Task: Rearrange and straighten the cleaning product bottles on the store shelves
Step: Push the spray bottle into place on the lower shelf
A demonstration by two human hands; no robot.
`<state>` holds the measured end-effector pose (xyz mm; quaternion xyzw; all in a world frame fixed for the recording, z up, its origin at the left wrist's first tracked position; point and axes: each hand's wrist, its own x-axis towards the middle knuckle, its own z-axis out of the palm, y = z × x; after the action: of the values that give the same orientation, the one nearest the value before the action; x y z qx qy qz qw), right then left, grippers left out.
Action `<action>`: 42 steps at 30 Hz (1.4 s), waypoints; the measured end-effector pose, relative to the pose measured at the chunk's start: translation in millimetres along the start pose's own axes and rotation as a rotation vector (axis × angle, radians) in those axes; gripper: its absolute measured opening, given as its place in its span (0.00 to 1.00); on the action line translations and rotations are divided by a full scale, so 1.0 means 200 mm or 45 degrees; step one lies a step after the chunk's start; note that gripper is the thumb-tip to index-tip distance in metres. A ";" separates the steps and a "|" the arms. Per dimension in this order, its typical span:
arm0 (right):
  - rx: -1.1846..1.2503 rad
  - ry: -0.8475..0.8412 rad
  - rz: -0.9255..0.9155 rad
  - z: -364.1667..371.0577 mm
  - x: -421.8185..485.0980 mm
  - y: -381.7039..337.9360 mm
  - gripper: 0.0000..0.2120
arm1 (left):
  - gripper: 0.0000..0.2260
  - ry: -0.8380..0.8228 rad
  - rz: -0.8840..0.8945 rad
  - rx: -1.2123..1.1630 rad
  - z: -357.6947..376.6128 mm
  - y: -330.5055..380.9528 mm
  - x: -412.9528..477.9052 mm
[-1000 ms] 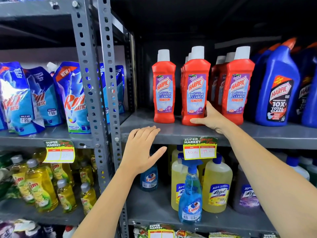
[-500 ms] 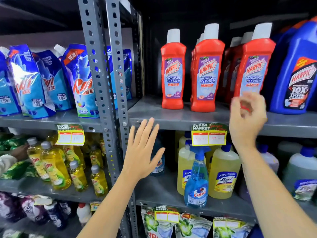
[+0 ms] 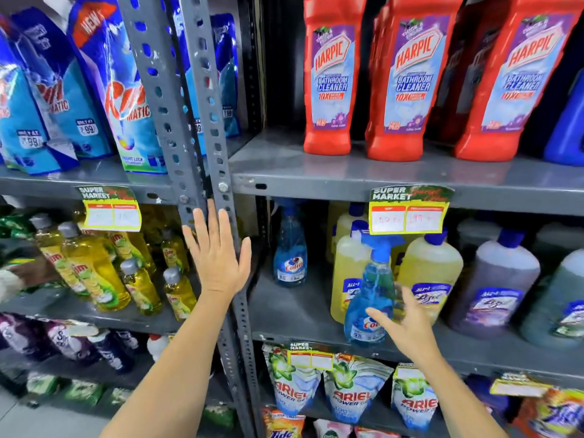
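Note:
Three red bathroom cleaner bottles [image 3: 330, 77] stand upright in front on the upper grey shelf [image 3: 347, 177]. On the shelf below, a blue spray bottle [image 3: 368, 298] stands at the front edge, with a second blue spray bottle [image 3: 289, 248] further back to its left. Yellow cleaner bottles [image 3: 429, 270] and grey-purple bottles [image 3: 502, 286] stand behind. My right hand [image 3: 407, 324] is spread open right next to the front spray bottle, holding nothing. My left hand [image 3: 218, 251] is flat and open in front of the grey upright post [image 3: 205, 121].
Blue detergent pouches [image 3: 110, 90] fill the upper left shelf. Yellow dish-liquid bottles [image 3: 94, 270] stand on the left middle shelf. Detergent pouches [image 3: 350, 390] sit on the lower right shelf. Yellow price tags [image 3: 407, 213] hang from the shelf edges. A blue jug [image 3: 568, 128] stands at the far right.
My right hand has dropped from the upper shelf with the red bottles to the blue spray bottle one shelf down. The view has moved closer and lower. My left hand stays raised and open.

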<state>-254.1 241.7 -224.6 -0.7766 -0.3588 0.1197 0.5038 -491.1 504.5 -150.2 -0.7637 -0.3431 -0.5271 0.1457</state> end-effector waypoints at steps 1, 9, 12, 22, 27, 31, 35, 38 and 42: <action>-0.009 -0.026 0.008 0.00 0.01 0.01 0.27 | 0.33 0.029 0.014 0.002 0.01 -0.01 0.00; -0.051 0.025 0.009 0.06 -0.03 -0.01 0.26 | 0.31 0.114 0.070 0.032 0.04 -0.03 -0.01; -0.116 0.092 -0.022 0.15 -0.07 -0.05 0.27 | 0.32 0.094 0.071 0.034 0.04 -0.03 -0.01; -0.127 0.034 -0.139 0.56 -0.09 -0.32 0.28 | 0.33 0.076 0.084 0.052 0.03 -0.03 0.00; -0.137 -0.002 -0.110 0.68 -0.02 -0.39 0.31 | 0.34 0.061 0.081 0.050 0.02 -0.04 0.00; -0.107 -0.133 -0.047 0.64 0.03 -0.36 0.35 | 0.33 0.074 0.089 0.045 0.03 -0.04 0.00; -0.078 -0.317 -0.046 0.63 0.06 -0.33 0.34 | 0.33 0.083 0.084 0.041 0.03 -0.04 0.00; -0.109 -0.307 -0.064 0.69 0.08 -0.31 0.30 | 0.32 0.080 0.080 0.035 0.03 -0.04 0.00; -0.139 -0.298 -0.065 0.74 0.13 -0.30 0.27 | 0.31 0.089 0.073 0.017 0.02 -0.03 0.00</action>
<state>-343.0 377.3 -236.0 -0.7742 -0.4408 0.1771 0.4183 -492.2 512.2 -153.1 -0.7535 -0.3191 -0.5467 0.1776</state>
